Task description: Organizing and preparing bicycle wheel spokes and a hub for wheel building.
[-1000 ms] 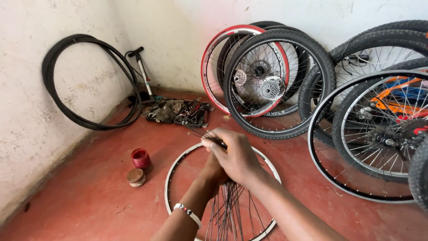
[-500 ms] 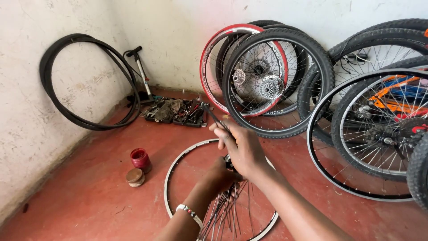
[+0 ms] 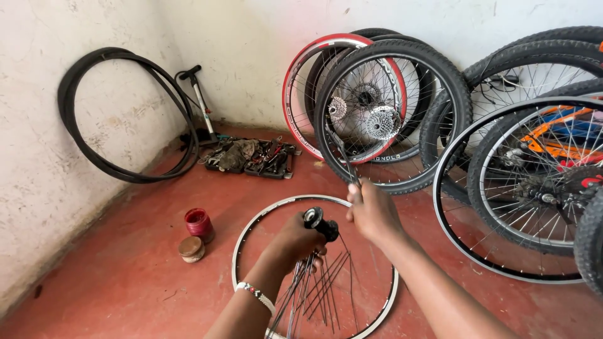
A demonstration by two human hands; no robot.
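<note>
A bare silver wheel rim (image 3: 246, 233) lies flat on the red floor in front of me. Above its middle, my left hand (image 3: 295, 240) grips a black wheel hub (image 3: 319, 222) with several loose spokes (image 3: 314, 282) hanging down from it. A beaded band circles that wrist. My right hand (image 3: 373, 211) is just right of the hub and pinches one thin spoke (image 3: 343, 158) that points up and away towards the leaning wheels.
Several bicycle wheels (image 3: 389, 107) lean on the back wall and at the right. A loose tyre (image 3: 110, 113) and a floor pump (image 3: 200, 103) stand at the left wall, a tool tray (image 3: 254, 157) beside them. A red tin (image 3: 198, 223) and its lid (image 3: 191, 248) sit left of the rim.
My right hand has drawn a spoke up and to the right, away from the hub. The left hand stays on the hub, which is now uncovered.
</note>
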